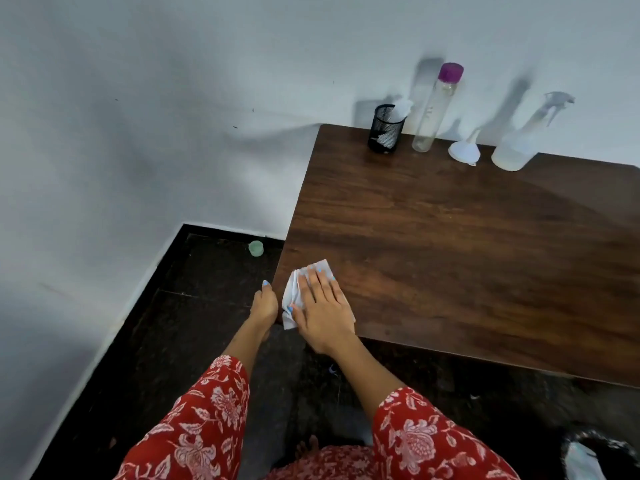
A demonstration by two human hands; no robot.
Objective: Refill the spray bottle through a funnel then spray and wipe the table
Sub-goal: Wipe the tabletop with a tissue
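Figure: task items as I see them from the head view. Spray bottle (516, 147): clear, pale trigger head, upright at the far edge of the table (450, 244) by the wall, some liquid in its base. Funnel (464, 151): white, mouth down, spout up, just left of the bottle. Tissue (298, 292): white, crumpled, flat on the table's near-left corner. Table: dark wood-grain top.

Mesh cup (385, 129), green cap (256, 248).
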